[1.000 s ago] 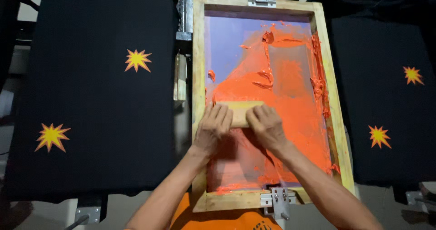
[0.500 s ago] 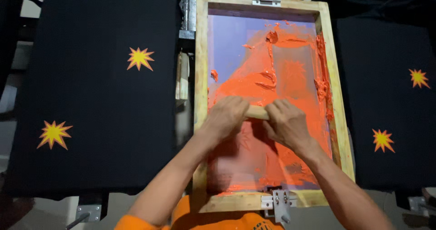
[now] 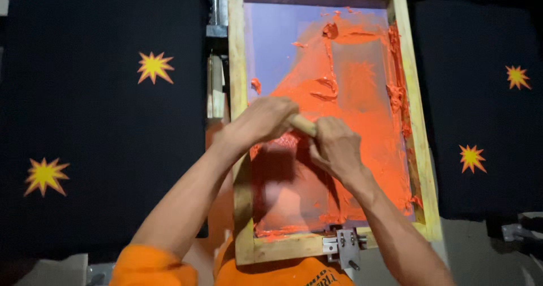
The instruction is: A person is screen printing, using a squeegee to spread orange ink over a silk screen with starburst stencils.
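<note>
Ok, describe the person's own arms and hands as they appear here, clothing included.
Both forearms are bare from the elbows down. The left hand and right hand wear no gloves, and no rings, watch or bands show on them. Bright orange fabric, apparently a short-sleeved shirt, covers the left upper arm and chest at the bottom edge, with dark printing on the chest.

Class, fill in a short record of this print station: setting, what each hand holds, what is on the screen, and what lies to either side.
Setting: wooden screen frame on a print station
Left hand: grips the squeegee handle
Right hand: grips the same handle
Screen: orange ink smeared over violet mesh
Left side: black cloth with yellow stars
Right side: black cloth with orange-yellow stars
</note>
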